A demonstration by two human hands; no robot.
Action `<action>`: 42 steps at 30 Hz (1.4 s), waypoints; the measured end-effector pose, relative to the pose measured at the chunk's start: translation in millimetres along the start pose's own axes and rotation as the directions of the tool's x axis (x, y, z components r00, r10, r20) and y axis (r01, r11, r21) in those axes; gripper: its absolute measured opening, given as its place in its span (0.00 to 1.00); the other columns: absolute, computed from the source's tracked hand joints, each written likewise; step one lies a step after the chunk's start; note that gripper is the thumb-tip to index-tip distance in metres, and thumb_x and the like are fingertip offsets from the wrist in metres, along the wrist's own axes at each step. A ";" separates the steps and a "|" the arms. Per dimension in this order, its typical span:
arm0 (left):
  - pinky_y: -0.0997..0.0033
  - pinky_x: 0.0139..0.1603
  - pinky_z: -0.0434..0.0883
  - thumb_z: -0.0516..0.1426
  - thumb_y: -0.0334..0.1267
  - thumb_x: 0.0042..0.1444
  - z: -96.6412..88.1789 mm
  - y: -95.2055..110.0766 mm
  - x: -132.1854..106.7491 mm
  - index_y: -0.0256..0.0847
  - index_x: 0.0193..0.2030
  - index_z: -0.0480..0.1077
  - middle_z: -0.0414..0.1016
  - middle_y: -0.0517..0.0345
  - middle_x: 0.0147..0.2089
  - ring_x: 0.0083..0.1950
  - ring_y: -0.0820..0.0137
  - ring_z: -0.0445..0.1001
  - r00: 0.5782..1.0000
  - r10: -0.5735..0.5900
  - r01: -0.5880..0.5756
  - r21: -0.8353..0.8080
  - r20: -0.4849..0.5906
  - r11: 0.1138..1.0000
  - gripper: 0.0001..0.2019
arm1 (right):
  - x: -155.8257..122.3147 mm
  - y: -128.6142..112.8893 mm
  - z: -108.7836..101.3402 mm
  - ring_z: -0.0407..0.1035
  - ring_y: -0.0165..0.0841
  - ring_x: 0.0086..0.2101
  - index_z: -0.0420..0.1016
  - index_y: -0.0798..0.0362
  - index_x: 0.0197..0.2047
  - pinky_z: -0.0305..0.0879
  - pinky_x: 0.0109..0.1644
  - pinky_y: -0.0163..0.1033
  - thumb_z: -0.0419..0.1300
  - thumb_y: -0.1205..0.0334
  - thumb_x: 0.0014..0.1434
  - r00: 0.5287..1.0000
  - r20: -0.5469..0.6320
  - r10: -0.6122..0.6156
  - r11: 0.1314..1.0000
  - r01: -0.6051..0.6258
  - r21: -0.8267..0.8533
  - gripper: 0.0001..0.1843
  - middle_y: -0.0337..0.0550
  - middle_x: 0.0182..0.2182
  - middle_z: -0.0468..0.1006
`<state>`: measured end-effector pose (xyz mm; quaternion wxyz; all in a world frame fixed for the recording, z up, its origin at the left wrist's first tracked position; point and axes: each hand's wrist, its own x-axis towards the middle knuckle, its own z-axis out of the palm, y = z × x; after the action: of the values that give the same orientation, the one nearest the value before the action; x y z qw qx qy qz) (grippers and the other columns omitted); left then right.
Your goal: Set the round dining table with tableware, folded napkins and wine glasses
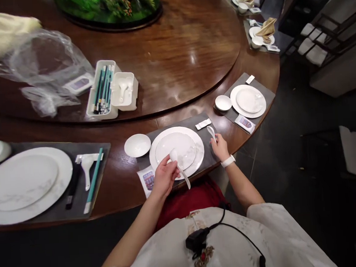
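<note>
My left hand [163, 176] is closed on a white ceramic spoon [180, 168], held over the near edge of the stacked white plates [197, 142]. My right hand [220, 147], with a white wristband, pinches a second white spoon [211, 132] and rests it on the grey placemat [210, 155] to the right of the plates. A small white rest [203, 124] lies just beyond that spoon. A small white bowl [137, 145] sits left of the plates, and a wrapped packet [147, 180] lies under my left wrist.
A white caddy [112, 90] with teal chopsticks and spoons stands on the brown turntable [175, 48], next to a clear plastic bag [43, 65]. Other place settings lie at left [25, 182] and right [249, 100]. The round table's edge [257, 132] curves by chairs [317, 38].
</note>
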<state>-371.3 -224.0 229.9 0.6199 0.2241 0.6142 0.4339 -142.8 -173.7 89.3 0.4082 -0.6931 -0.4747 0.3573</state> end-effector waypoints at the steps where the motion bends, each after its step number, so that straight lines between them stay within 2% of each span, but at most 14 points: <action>1: 0.83 0.18 0.67 0.72 0.41 0.37 1.7 -3.9 -4.5 0.37 0.52 0.70 0.70 0.70 0.23 0.20 0.78 0.68 1.000 -0.002 0.002 0.000 -0.029 1.000 0.34 | 15.5 6.8 4.1 0.75 0.41 0.34 0.69 0.54 0.50 0.70 0.45 0.45 0.55 0.62 0.63 1.000 -0.009 0.021 0.998 -0.022 -0.064 0.12 0.47 0.32 0.81; 5: 0.83 0.18 0.67 0.72 0.40 0.37 1.1 -16.2 -14.5 0.37 0.50 0.70 0.70 0.70 0.22 0.19 0.79 0.67 0.989 -0.020 0.018 -0.014 -0.145 1.000 0.32 | 52.6 19.1 34.7 0.73 0.43 0.40 0.70 0.55 0.45 0.67 0.50 0.45 0.54 0.65 0.63 0.999 -0.006 0.050 0.987 -0.051 -0.151 0.08 0.52 0.37 0.79; 10: 0.82 0.19 0.68 0.72 0.42 0.36 1.9 -16.7 -14.3 0.37 0.53 0.68 0.70 0.70 0.22 0.20 0.78 0.68 0.986 -0.037 0.038 0.007 -0.165 0.999 0.35 | 59.3 19.8 54.1 0.70 0.46 0.45 0.69 0.55 0.41 0.63 0.55 0.48 0.55 0.69 0.60 0.996 0.001 0.084 0.973 -0.082 -0.217 0.05 0.57 0.41 0.75; 16: 0.80 0.20 0.67 0.72 0.46 0.36 6.6 -11.2 -4.4 0.37 0.54 0.67 0.70 0.69 0.23 0.23 0.75 0.70 0.997 -0.026 0.029 0.040 -0.072 0.999 0.37 | 61.4 16.4 43.6 0.68 0.43 0.45 0.69 0.55 0.40 0.63 0.57 0.48 0.59 0.69 0.59 0.993 0.038 0.112 0.962 -0.099 -0.253 0.05 0.54 0.41 0.74; 19: 0.79 0.20 0.67 0.71 0.45 0.37 11.9 -7.5 7.0 0.39 0.53 0.64 0.71 0.69 0.24 0.23 0.74 0.71 1.000 -0.019 0.020 0.074 -0.015 0.997 0.37 | 58.0 5.7 31.0 0.68 0.42 0.45 0.69 0.56 0.44 0.64 0.56 0.47 0.64 0.65 0.57 0.992 0.023 0.126 0.962 -0.117 -0.245 0.12 0.54 0.43 0.74; 21: 0.77 0.22 0.67 0.71 0.44 0.39 20.0 -4.3 18.4 0.41 0.52 0.61 0.71 0.70 0.26 0.22 0.74 0.71 1.000 -0.001 -0.001 0.105 0.023 0.995 0.34 | 48.6 -7.4 18.3 0.68 0.39 0.41 0.70 0.56 0.45 0.67 0.52 0.44 0.65 0.61 0.58 0.992 0.048 0.121 0.977 -0.110 -0.184 0.14 0.49 0.40 0.74; 23: 0.76 0.23 0.68 0.70 0.42 0.41 33.6 -1.3 31.9 0.43 0.48 0.59 0.71 0.70 0.27 0.22 0.74 0.70 0.998 0.020 -0.027 0.135 0.054 0.991 0.31 | 33.7 -25.2 1.7 0.67 0.35 0.34 0.71 0.54 0.45 0.68 0.43 0.40 0.64 0.56 0.59 0.976 0.212 0.047 0.999 -0.049 0.003 0.14 0.42 0.34 0.74; 26: 0.74 0.25 0.68 0.70 0.39 0.44 66.8 0.3 52.3 0.44 0.44 0.57 0.74 0.66 0.31 0.23 0.75 0.71 0.988 0.089 -0.110 0.173 0.124 0.979 0.27 | 9.8 -54.5 -27.3 0.64 0.30 0.27 0.74 0.51 0.46 0.63 0.32 0.36 0.68 0.48 0.56 0.869 0.462 -0.175 0.957 0.041 0.286 0.20 0.39 0.35 0.76; 28: 0.73 0.29 0.69 0.70 0.36 0.46 97.3 -2.2 63.9 0.44 0.42 0.57 0.75 0.63 0.32 0.26 0.74 0.73 0.966 0.185 -0.219 0.193 0.180 0.956 0.26 | 1.0 -68.0 -46.4 0.62 0.29 0.25 0.74 0.50 0.45 0.62 0.31 0.36 0.69 0.48 0.55 0.862 0.452 -0.230 0.953 0.105 0.284 0.20 0.40 0.36 0.77; 31: 0.72 0.33 0.69 0.71 0.36 0.47 152.5 -11.8 78.9 0.44 0.39 0.59 0.75 0.61 0.33 0.31 0.72 0.73 0.912 0.324 -0.384 0.241 0.253 0.891 0.23 | 9.2 -66.0 -74.8 0.65 0.32 0.28 0.73 0.50 0.40 0.64 0.36 0.39 0.64 0.55 0.59 0.935 0.257 -0.243 0.963 0.199 0.183 0.09 0.40 0.33 0.75; 34: 0.70 0.37 0.71 0.71 0.38 0.48 211.8 -24.7 95.5 0.43 0.42 0.64 0.77 0.57 0.39 0.38 0.69 0.75 0.858 0.393 -0.484 0.264 0.332 0.834 0.21 | 49.3 -32.5 -110.9 0.67 0.35 0.32 0.74 0.50 0.40 0.65 0.41 0.40 0.60 0.59 0.61 0.950 0.142 -0.278 0.954 0.257 0.153 0.06 0.43 0.33 0.75; 37: 0.69 0.36 0.71 0.71 0.40 0.47 261.1 -37.7 115.6 0.44 0.50 0.66 0.78 0.52 0.45 0.41 0.66 0.78 0.844 0.365 -0.482 0.256 0.393 0.838 0.26 | 125.0 24.8 -162.2 0.68 0.34 0.31 0.73 0.50 0.46 0.66 0.38 0.39 0.60 0.55 0.60 0.958 0.132 -0.253 0.954 0.224 0.198 0.12 0.42 0.35 0.76; 39: 0.70 0.35 0.71 0.72 0.43 0.45 281.7 -48.5 127.6 0.43 0.51 0.67 0.79 0.52 0.43 0.38 0.67 0.78 0.875 0.304 -0.424 0.296 0.376 0.856 0.28 | 193.2 66.8 -201.3 0.67 0.33 0.29 0.72 0.51 0.44 0.65 0.37 0.39 0.61 0.55 0.58 0.974 0.106 -0.201 0.972 0.184 0.147 0.12 0.41 0.34 0.76; 42: 0.71 0.36 0.73 0.72 0.51 0.42 295.9 -71.0 135.9 0.43 0.48 0.68 0.79 0.55 0.40 0.35 0.69 0.77 0.952 0.233 -0.293 0.361 0.200 0.885 0.30 | 304.0 121.8 -251.8 0.65 0.33 0.29 0.69 0.52 0.37 0.65 0.41 0.40 0.60 0.60 0.56 0.990 0.020 -0.141 0.988 0.142 -0.067 0.07 0.42 0.33 0.76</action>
<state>-87.6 -75.0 138.2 0.5435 0.4553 0.6027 0.3662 213.5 31.7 49.9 0.4050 -0.6684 -0.5377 0.3165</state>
